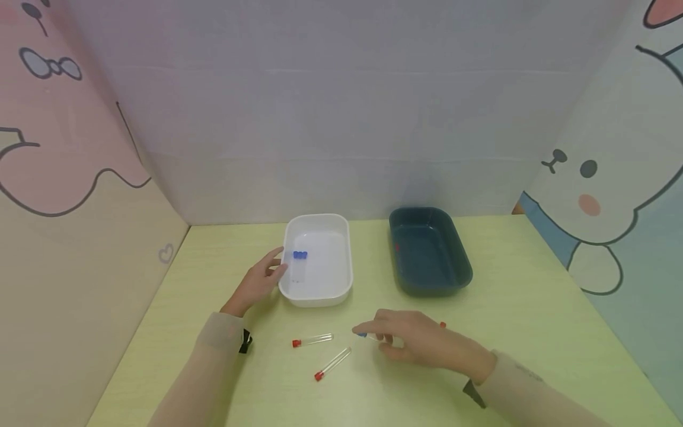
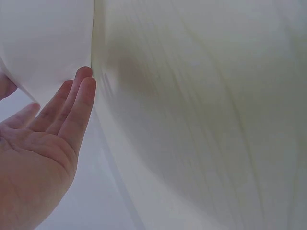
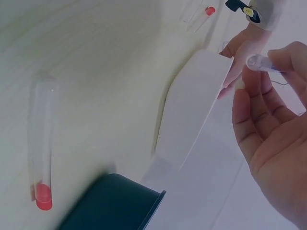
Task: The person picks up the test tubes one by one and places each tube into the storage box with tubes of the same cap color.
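My right hand [image 1: 413, 338] pinches a clear test tube [image 3: 261, 63] with a blue cap [image 1: 362, 335] between thumb and index finger, above the table in front of the trays. My left hand [image 1: 259, 281] rests against the left side of the white tray [image 1: 333, 290], its fingers fairly straight along the outer wall in the left wrist view. Inside that tray, several blue-capped tubes [image 1: 300, 255] lie side by side near the left wall. Two red-capped test tubes [image 1: 317, 339] lie on the table between my arms. Another red-capped tube [image 3: 44, 139] is partly hidden behind my right wrist in the head view.
A dark blue tray [image 1: 434, 281] stands right of the white one, with a small red spot [image 1: 397, 247] at its left inner wall. Behind the table [image 1: 512, 267] hangs a pale cloth [image 1: 341, 118]. Cartoon-printed panels [image 1: 592, 178] close off both sides.
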A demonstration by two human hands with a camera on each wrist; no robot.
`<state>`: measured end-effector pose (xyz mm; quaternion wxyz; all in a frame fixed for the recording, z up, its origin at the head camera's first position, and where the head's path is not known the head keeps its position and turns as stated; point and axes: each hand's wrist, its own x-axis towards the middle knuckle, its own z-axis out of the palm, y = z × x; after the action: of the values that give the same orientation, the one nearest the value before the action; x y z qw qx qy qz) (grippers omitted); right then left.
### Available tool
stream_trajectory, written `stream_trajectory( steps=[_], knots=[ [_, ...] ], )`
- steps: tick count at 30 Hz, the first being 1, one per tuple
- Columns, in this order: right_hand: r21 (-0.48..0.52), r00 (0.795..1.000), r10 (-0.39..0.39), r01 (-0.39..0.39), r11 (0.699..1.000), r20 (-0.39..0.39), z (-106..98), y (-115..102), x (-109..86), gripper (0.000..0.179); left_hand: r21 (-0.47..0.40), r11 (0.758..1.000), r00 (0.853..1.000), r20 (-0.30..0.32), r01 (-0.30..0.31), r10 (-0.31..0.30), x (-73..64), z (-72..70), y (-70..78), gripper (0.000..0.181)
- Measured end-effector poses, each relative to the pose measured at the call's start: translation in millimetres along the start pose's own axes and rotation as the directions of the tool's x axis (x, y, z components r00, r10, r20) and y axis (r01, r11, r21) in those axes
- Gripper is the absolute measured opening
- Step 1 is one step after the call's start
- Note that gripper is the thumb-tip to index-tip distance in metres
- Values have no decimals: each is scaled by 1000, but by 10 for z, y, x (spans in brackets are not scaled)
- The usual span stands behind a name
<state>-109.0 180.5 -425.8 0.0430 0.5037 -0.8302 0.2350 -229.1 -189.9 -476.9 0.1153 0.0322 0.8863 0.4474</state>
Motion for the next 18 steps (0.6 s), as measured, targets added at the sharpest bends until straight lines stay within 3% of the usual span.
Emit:
stream_trajectory(
  steps=[4,8,14,18],
  knots=[
    [149,992,120,-123,981,34,-53,15,10,53,5,1000,1000,-2,-5,5,9,-6,-21,62],
    [305,960,270,-279,910,75,-91,22,46,50,7,1000,1000,-2,-10,10,7,-11,-24,62],
    [462,936,351,-315,829,9,-61,99,80,51,-8,1000,1000,2,-10,10,5,-16,-12,61],
    [592,919,394,-310,744,-14,-68,130,98,51,-8,1000,1000,-1,-7,7,6,-18,-11,61]
  ],
)
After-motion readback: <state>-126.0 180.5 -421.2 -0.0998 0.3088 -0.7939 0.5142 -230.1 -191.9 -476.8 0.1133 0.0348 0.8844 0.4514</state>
